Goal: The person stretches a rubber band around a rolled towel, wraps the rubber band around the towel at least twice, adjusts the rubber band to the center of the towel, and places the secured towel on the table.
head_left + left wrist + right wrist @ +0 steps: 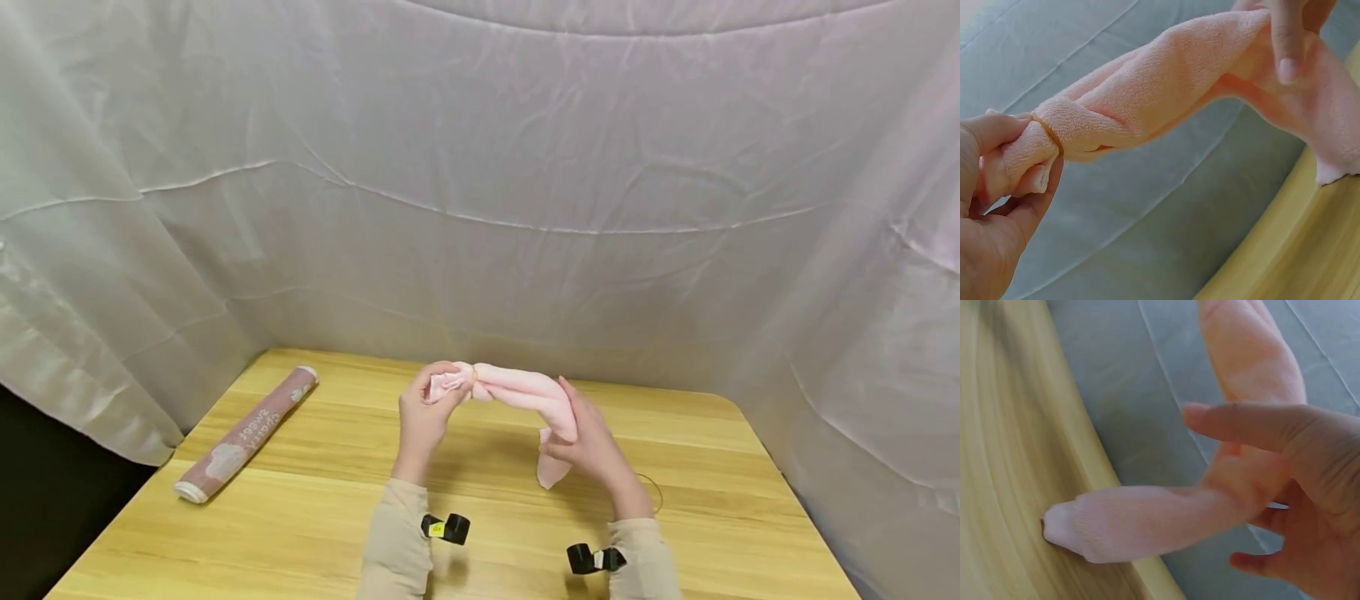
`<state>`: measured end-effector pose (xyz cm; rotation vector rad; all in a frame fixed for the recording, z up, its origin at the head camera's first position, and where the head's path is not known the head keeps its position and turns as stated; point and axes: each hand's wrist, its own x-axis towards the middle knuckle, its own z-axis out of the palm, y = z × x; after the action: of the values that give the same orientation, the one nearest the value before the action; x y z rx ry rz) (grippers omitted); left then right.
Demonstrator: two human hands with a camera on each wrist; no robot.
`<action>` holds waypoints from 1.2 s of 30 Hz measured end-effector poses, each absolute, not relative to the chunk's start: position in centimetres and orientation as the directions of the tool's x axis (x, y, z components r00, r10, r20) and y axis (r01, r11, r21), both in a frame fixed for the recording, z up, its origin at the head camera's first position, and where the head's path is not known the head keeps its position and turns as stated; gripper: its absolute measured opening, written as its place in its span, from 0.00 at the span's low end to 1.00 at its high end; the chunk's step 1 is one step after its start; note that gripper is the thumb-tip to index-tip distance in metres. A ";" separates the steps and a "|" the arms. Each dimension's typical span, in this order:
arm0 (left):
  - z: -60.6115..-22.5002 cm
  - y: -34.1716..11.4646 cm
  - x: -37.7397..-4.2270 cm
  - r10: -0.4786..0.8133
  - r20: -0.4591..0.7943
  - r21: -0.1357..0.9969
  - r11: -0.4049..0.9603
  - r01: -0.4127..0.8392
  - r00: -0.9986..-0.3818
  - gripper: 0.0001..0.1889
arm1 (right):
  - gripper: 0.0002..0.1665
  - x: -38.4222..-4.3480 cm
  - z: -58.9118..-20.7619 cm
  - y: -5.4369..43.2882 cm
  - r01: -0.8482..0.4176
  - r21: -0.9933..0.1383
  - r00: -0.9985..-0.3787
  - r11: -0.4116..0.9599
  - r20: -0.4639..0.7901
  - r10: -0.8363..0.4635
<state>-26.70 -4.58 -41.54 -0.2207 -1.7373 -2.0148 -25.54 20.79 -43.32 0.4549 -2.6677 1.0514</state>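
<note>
A pink towel (pixel 517 385), twisted into a roll, stretches between both hands above the table. My left hand (pixel 423 414) pinches its bunched end between thumb and fingers, right beside a thin tan elastic band (pixel 1047 132) looped round the roll. My right hand (pixel 596 437) holds the towel farther along, thumb across one side and fingers behind it. Past that hand the towel bends and its loose end (pixel 1129 522) hangs down over the wooden table. Part of the right fingers is hidden behind the cloth in the right wrist view.
On the left of the wooden table (pixel 337 517) lies a rolled pink printed mat (pixel 251 433). Another thin elastic band (pixel 658 492) shows beside the right wrist. Grey cloth curtains (pixel 480 192) hang behind the table and at both sides.
</note>
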 end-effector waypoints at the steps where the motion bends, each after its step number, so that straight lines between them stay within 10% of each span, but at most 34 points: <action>1: -41.6 -4.7 -26.7 -0.243 0.411 0.891 -0.098 0.444 -0.878 0.14 | 0.59 -25.6 -43.4 20.9 -0.363 -0.640 -0.928 0.677 0.310 -0.205; 9: -41.5 -5.0 -26.6 -0.217 0.419 0.885 -0.117 0.450 -0.882 0.15 | 0.33 -25.9 -43.9 21.0 -0.295 -0.613 -0.917 0.733 0.396 -0.038; 16: -41.9 -4.8 -26.9 -0.171 0.372 0.918 -0.082 0.389 -0.913 0.14 | 0.31 -26.2 -44.5 21.4 -0.318 -0.416 -0.688 0.852 0.720 0.095; 27: -39.5 -3.7 -24.8 -0.198 0.309 0.947 -0.022 0.319 -0.930 0.13 | 0.44 -26.3 -45.8 21.7 -0.189 -0.456 -0.937 0.869 0.349 -0.021; 31: -39.6 -3.1 -24.9 -0.264 0.307 0.946 -0.021 0.323 -0.915 0.13 | 0.51 -25.9 -44.4 20.6 -0.338 -0.543 -0.913 0.769 0.387 -0.128; 36: -41.3 -2.3 -26.3 -0.302 0.285 0.954 -0.007 0.301 -0.910 0.14 | 0.25 -25.2 -42.3 17.9 -0.481 -0.673 -0.818 0.562 0.575 -0.012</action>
<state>-26.33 -2.33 -41.28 0.0015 -1.8661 -1.9703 -25.22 17.92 -42.34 0.3949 -2.2804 1.2020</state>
